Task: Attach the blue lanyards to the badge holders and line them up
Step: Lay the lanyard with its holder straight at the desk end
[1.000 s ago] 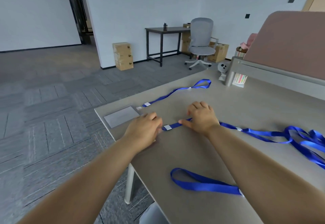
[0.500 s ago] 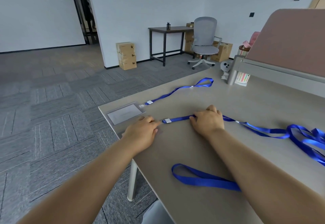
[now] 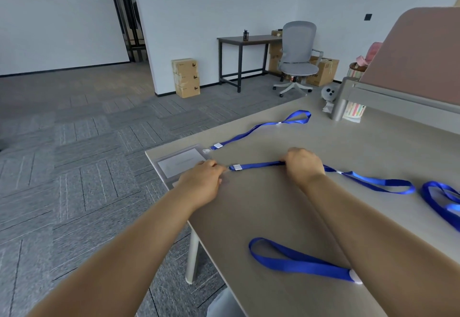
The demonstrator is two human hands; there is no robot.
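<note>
1. Holding one blue lanyard (image 3: 258, 165) stretched flat on the grey table (image 3: 273, 207), both hands down on it
2. left hand (image 3: 202, 181) near the table's left edge, fingers bunched together at the lanyard's clip end, beside the white tag (image 3: 237, 167); looks like a pinch but what exactly is gripped cannot be told (knuckles hide it)
3. right hand (image 3: 302, 162) further right, fingers curled and pressed together over the strap, palm down; strap runs on right to a loop (image 3: 388, 186)
4. clear badge holder (image 3: 180, 163) lies flat at the far left table corner, partly under the left hand
5. second lanyard (image 3: 261, 127) lies just beyond, its clip end touching that holder's far right corner, its loop pointing far right
6. third lanyard loop (image 3: 293, 260) lies near, passing under the right forearm
7. more blue straps (image 3: 440, 197) bunched at the right edge
8. office chair (image 3: 297, 58) and stacked boxes (image 3: 186, 78) far off on the floor
</note>
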